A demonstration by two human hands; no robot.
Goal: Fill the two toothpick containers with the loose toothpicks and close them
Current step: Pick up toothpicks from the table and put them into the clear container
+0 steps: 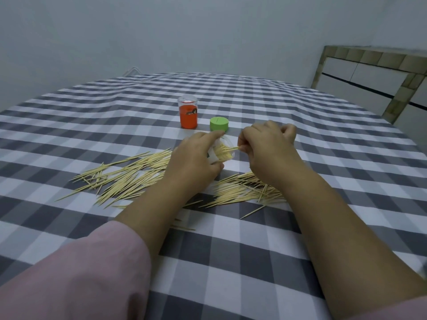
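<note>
Sleeve [76, 273]: pink, on the left forearm at the near edge; both forearms reach forward over the checked tablecloth [231, 262].
Loose toothpicks [129, 176]: two scattered heaps on the cloth, one left of the left wrist, one under the right forearm, plus a few strays nearer the person. Much remains to be gathered.
Left hand [194, 162]: fingers and thumb wrapped round the clear container [221, 151], holding it tilted with its mouth toward the right hand; index finger lies along the upper rim.
Right hand [268, 148]: thumb and forefinger pinching the ends of a small bundle of toothpicks, tips already inside the mouth; remaining fingers curled.
Container contents: partly full, sticks lying along its length.
Risk, spillage: judged likely if the tilt increases, since the open mouth faces sideways.
Risk, jamming: a crooked stick could wedge across the mouth and block later bundles.
Risk, sweep: the right forearm hangs over the heap and may scatter it.
Green lid [219, 124]: on the cloth just beyond the hands, not fitted.
Orange container [188, 114]: upright beyond the lid; contents cannot be told.
</note>
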